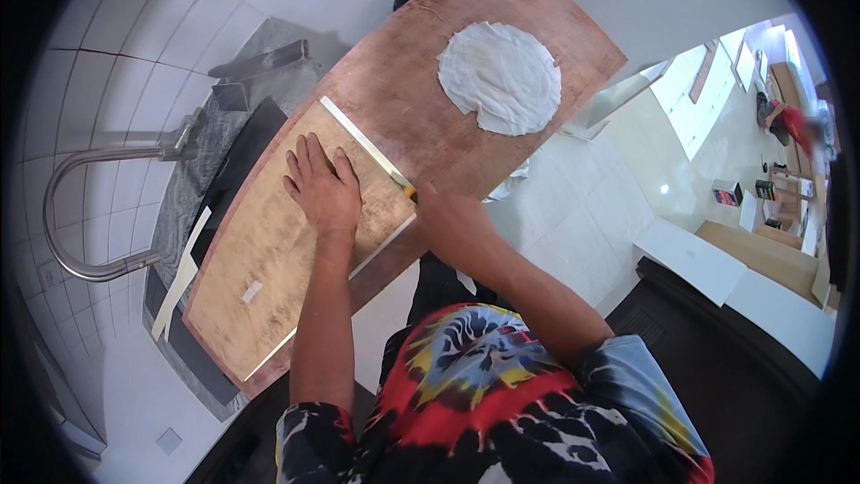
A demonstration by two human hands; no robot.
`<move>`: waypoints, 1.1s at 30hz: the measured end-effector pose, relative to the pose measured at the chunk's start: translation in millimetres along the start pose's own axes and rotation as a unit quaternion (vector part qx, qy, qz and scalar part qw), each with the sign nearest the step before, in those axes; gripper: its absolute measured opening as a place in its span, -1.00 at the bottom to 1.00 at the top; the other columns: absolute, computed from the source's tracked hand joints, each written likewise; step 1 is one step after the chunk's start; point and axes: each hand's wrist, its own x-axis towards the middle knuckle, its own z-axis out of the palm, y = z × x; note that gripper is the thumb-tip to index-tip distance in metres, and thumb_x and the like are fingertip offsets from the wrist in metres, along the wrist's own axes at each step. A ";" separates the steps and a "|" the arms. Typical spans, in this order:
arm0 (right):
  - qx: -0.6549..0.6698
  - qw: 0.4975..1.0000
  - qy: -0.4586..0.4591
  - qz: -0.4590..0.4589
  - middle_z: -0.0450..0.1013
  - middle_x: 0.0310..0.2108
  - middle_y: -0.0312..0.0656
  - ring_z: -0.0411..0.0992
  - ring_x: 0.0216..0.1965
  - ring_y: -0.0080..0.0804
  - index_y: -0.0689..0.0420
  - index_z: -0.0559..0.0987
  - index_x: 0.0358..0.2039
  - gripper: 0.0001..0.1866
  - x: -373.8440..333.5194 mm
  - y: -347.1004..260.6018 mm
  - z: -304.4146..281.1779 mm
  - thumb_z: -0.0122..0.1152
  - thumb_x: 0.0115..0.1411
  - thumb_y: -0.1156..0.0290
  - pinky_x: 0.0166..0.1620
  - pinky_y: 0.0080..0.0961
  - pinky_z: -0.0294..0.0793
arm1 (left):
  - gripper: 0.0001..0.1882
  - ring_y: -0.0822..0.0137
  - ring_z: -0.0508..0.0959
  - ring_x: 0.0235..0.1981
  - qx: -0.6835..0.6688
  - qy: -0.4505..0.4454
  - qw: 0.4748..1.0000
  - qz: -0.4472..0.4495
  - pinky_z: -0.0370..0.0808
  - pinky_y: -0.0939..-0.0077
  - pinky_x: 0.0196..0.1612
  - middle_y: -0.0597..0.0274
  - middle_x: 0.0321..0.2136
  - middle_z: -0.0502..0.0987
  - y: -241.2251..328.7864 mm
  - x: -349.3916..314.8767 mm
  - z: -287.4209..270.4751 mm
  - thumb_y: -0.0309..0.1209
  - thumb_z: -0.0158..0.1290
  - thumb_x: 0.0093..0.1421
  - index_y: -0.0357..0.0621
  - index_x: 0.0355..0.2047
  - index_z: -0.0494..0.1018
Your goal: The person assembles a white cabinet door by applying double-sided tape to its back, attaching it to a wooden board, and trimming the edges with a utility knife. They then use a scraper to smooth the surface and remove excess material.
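Right now my left hand (322, 186) lies open on a flat tan wooden board with dark smudges (269, 264), fingers spread and palm down, holding nothing. My right hand (445, 215) is curled at the board's right corner, closed on a small yellow-orange object (409, 192); most of it is hidden by my fingers, so I cannot tell what it is. A narrow, shiny pale-gold strip (363, 141) runs along the board's far right edge and meets that object.

The board rests on the near left part of a large reddish-brown wooden panel (381, 67). A small whitish rectangular patch (252, 292) sits on the board's near left area. Farther off on the panel, to the right, lies a crumpled, roughly round white cloth (502, 78).

On the left, a curved brushed-metal faucet (55, 206) stands out beside a grey stone-patterned counter (170, 193), with a long cream-coloured strip (182, 287) just left of the panel. White tiles (134, 18) cover the wall behind. Far to the right, a person in red (793, 128) is near some boxes.
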 end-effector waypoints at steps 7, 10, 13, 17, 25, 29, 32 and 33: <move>0.027 0.997 -0.018 0.072 0.55 -0.52 0.09 0.56 -0.44 0.15 0.28 0.38 -0.19 -0.76 -64.2 14.0 13.7 0.02 0.39 0.31 -0.36 0.03 0.51 | -0.36 -0.09 0.05 0.46 0.000 0.010 1.000 0.006 -0.07 -0.20 0.43 0.01 0.42 0.15 -3.9 -0.8 4.5 -0.03 -0.18 0.43 -0.11 0.39 0.20; 0.022 0.995 -0.032 0.088 0.55 -0.51 0.10 0.55 -0.42 0.19 0.26 0.38 -0.18 -0.76 -70.2 15.9 13.1 0.02 0.40 0.30 -0.33 0.04 0.50 | -0.36 -0.11 0.05 0.45 -0.003 0.010 1.000 0.012 -0.07 -0.20 0.43 0.00 0.42 0.15 -0.3 -0.1 2.2 -0.03 -0.18 0.43 -0.13 0.38 0.20; 0.023 0.996 -0.038 0.072 0.54 -0.51 0.14 0.54 -0.41 0.22 0.25 0.39 -0.13 -0.74 -65.1 20.2 -3.2 0.02 0.40 0.28 -0.31 0.06 0.48 | -0.36 -0.12 0.05 0.45 -0.006 0.012 1.000 0.019 -0.07 -0.22 0.43 -0.01 0.42 0.15 -4.6 -0.4 2.8 -0.04 -0.17 0.42 -0.15 0.38 0.20; 0.114 0.989 0.081 0.038 0.53 -0.45 0.21 0.53 -0.37 0.23 0.25 0.41 -0.10 -0.71 -32.5 1.5 -48.1 0.03 0.40 0.25 -0.27 0.09 0.46 | -0.36 -0.14 0.05 0.45 -0.014 0.005 1.000 0.003 -0.07 -0.24 0.42 -0.01 0.42 0.15 -1.7 0.0 -3.0 -0.05 -0.16 0.42 -0.15 0.38 0.19; 0.084 0.979 0.163 -0.088 0.55 -0.41 0.20 0.55 -0.34 0.21 0.31 0.44 -0.18 -0.75 125.8 -16.1 5.4 0.04 0.34 0.34 -0.25 0.04 0.49 | -0.36 -0.13 0.04 0.45 0.000 -0.005 1.000 0.006 -0.09 -0.25 0.42 0.01 0.42 0.13 -4.2 0.0 3.0 -0.06 -0.15 0.41 -0.11 0.39 0.17; 0.064 0.990 0.110 -0.061 0.56 -0.38 0.23 0.58 -0.27 0.20 0.34 0.44 -0.22 -0.79 148.5 -41.3 -7.3 0.04 0.25 0.44 -0.20 0.03 0.52 | -0.36 -0.12 0.01 0.46 0.001 -0.017 1.000 0.001 -0.11 -0.26 0.42 0.01 0.43 0.11 -4.8 2.5 -0.5 -0.07 -0.16 0.41 -0.12 0.40 0.16; 0.018 0.992 0.099 -0.073 0.56 -0.37 0.25 0.59 -0.24 0.20 0.34 0.44 -0.21 -0.79 157.9 -42.6 -3.1 0.04 0.22 0.45 -0.18 0.02 0.54 | -0.35 -0.12 0.00 0.47 0.009 -0.030 1.000 0.000 -0.11 -0.26 0.42 0.00 0.43 0.09 -4.8 1.3 0.6 -0.08 -0.15 0.41 -0.13 0.40 0.15; 0.017 0.994 0.091 -0.065 0.57 -0.36 0.24 0.59 -0.25 0.20 0.34 0.44 -0.20 -0.78 159.8 -43.8 -3.6 0.04 0.23 0.44 -0.17 0.02 0.54 | -0.36 -0.11 0.00 0.47 0.007 -0.027 1.000 -0.001 -0.11 -0.25 0.42 0.00 0.43 0.10 -4.5 2.1 0.5 -0.10 -0.15 0.41 -0.12 0.40 0.15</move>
